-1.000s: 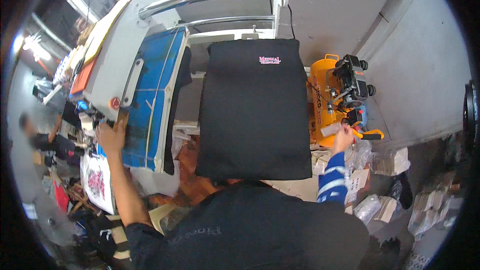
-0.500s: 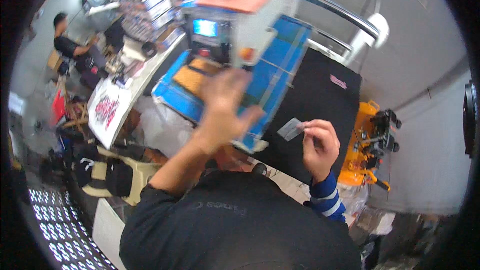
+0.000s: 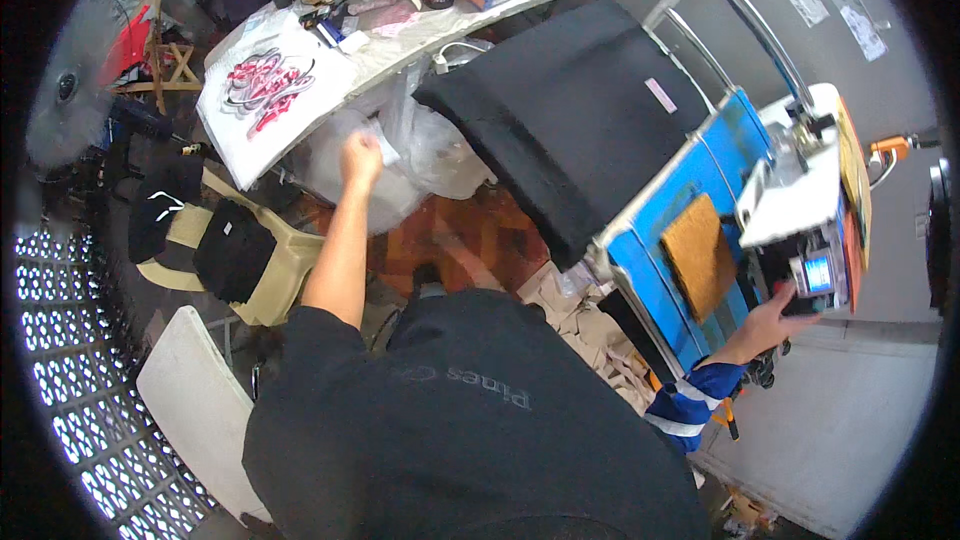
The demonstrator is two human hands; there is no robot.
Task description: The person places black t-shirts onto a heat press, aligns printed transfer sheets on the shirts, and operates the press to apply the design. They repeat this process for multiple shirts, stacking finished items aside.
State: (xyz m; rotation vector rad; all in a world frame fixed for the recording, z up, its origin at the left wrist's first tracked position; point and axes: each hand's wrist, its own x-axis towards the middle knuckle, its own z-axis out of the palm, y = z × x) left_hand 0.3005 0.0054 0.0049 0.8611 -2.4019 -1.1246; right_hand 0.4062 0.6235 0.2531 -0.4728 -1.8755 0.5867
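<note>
Floor (image 3: 430,240): red-brown tiles, showing below and right of the left hand (image 3: 361,162).
Table (image 3: 345,85): its edge slants above and left of that hand; a clear bag (image 3: 435,135) lies just right of it.
Pad (image 3: 590,105): black, between the hands, its near edge facing the left one.
Press (image 3: 725,155): blue, its near edge left of the right hand (image 3: 765,328), a brown block (image 3: 702,258) on top.
Left arm: reaching forward, fingers closed on a pale slip (image 3: 387,145).
Right arm: stretched out rightward, fingers spread, seemingly touching the panel (image 3: 818,272); contact is hard to confirm.
</note>
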